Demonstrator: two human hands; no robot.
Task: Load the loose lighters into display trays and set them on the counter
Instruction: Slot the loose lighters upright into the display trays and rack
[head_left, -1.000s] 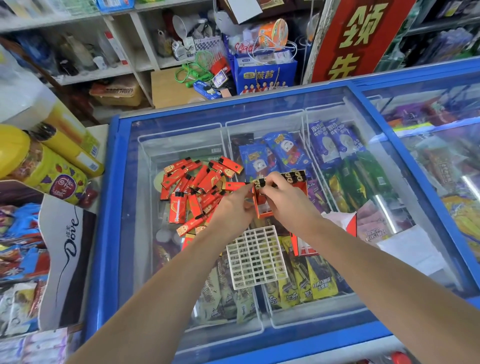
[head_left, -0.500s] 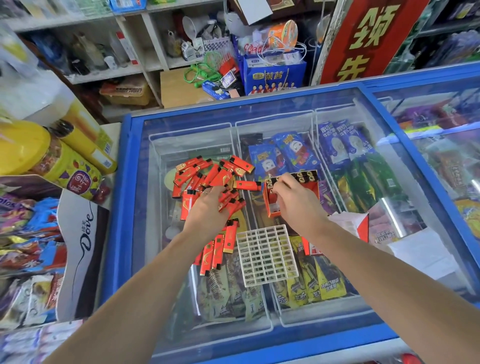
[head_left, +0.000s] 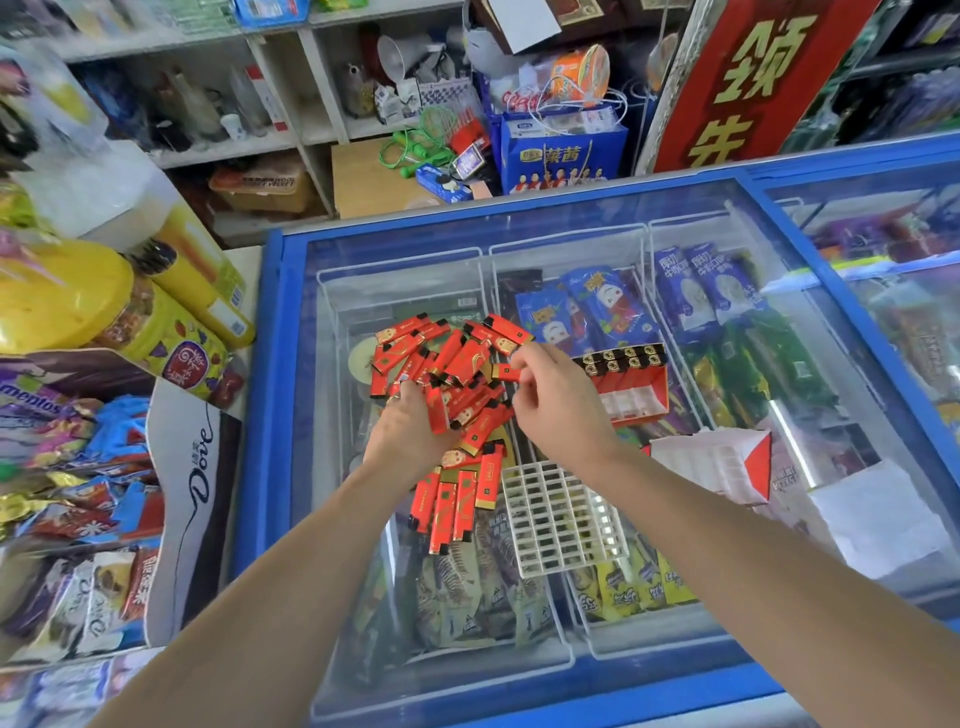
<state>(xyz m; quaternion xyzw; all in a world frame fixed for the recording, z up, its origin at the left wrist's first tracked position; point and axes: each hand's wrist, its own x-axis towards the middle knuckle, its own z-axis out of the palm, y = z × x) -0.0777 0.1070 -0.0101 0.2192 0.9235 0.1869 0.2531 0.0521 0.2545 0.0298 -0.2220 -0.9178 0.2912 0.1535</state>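
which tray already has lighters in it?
The red display tray right of the right hand: black lighter tops fill its back row. The white grid tray and white-and-red tray hold none.

lighters (head_left: 457, 384) on freezer lid (head_left: 363, 291), tray (head_left: 631, 382) right, grid (head_left: 561, 519) nearer

Both forearms outstretched, fingers curled.

shop interior | blue-framed glass-topped freezer (head_left: 270, 415) filling the foreground, packaged ice creams lying inside | white shelving (head_left: 311, 93) standing behind, holding clutter | red sign (head_left: 753, 88) with yellow characters leaning at right | even light falling throughout
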